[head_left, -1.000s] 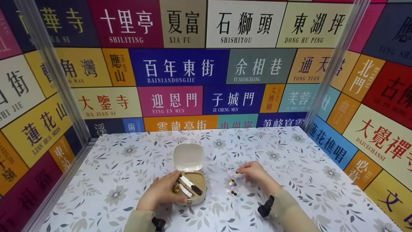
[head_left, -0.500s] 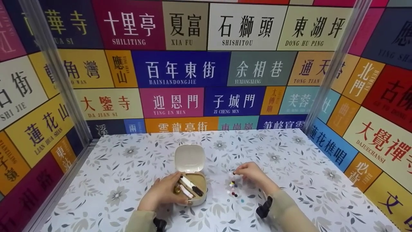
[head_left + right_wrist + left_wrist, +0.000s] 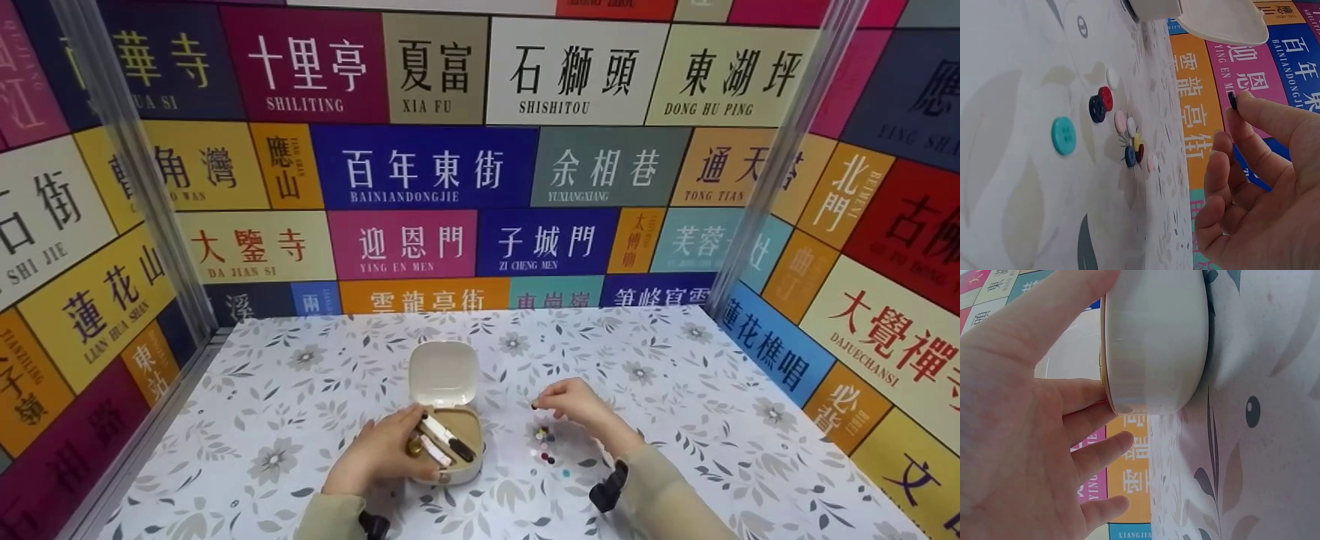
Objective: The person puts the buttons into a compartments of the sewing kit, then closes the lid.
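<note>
My left hand [image 3: 379,454] holds the near-left side of a cream hinged case [image 3: 469,474], thumb at the front and fingers toward the back. The case's lid [image 3: 442,371] stands raised. Inside lie a white-and-black stick [image 3: 448,437], a pale pink tube [image 3: 435,451] and a small gold round piece [image 3: 415,445]. To the right of the case, my right hand [image 3: 574,405] pinches a small black button [image 3: 1232,100] between thumb and forefinger, raised above the table. The left wrist view shows the case's smooth outer wall [image 3: 1157,343] beside spread fingers.
Several loose buttons lie on the table before my right hand, among them a teal button [image 3: 1064,135], a red button [image 3: 1105,98] and a yellow button [image 3: 1138,141]. A floral cloth [image 3: 300,420] covers the table. Sign-printed panels [image 3: 420,165] enclose it behind and at both sides.
My right hand has moved a little left toward the case with the black button. My left hand keeps its hold on the case. The head view has tilted slightly upward.
</note>
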Demonstrator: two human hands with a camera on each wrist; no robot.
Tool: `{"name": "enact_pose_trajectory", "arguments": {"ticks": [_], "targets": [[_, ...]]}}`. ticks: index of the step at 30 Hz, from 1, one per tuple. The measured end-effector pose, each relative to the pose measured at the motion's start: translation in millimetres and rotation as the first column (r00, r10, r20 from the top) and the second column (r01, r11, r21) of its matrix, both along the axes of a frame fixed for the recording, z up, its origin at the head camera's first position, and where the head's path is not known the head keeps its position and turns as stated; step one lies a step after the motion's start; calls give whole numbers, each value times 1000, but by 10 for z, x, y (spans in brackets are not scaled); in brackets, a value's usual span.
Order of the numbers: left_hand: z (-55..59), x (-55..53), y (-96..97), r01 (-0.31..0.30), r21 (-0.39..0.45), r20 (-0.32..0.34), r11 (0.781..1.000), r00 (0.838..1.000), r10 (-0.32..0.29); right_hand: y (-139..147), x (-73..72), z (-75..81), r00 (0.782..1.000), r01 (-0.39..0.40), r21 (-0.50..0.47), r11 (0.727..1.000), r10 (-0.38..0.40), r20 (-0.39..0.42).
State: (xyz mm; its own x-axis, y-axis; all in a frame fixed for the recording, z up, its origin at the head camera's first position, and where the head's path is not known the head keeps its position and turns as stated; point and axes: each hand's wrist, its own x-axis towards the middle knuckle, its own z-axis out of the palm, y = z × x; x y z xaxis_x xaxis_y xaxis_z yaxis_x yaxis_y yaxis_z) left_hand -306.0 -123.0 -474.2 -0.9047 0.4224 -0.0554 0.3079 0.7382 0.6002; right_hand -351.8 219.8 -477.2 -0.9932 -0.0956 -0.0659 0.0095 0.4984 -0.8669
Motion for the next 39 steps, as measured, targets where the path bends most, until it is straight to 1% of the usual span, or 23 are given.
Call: {"name": "enact_pose_trajectory", "arguments": {"ticks": [10, 14, 22, 26, 32, 36, 39], "targets": [[-14, 4, 18, 5, 14, -5, 1000, 1000, -5, -139, 32, -28, 1000, -13, 1, 1000, 13, -1], [-10, 16, 26, 10, 20, -8, 1000, 1000, -10, -190, 29, -45, 1000, -5, 5, 1000, 5, 5], [-19, 25, 29, 9, 13, -17, 1000, 1000, -9, -254, 37, -53, 999, -37, -31, 999, 37, -3], [-21, 39, 24, 2, 17, -29, 1000, 1000, -1, -294, 24, -46, 998, -68, -45, 997, 68, 1], [-26, 34, 13, -14, 10, -22, 1000, 1000, 14, -353, 10, -23, 993, -111, -4, 994, 111, -25], [-21, 7, 19, -6, 4, -23, 1000, 1000, 6, -375, 11, -4, 992, -121, 3, 993, 121, -41], [-21, 0, 8, -7, 13, -11, 1000, 1000, 7, -418, 9, 7, 991, -129, 8, 992, 129, -44]]}}
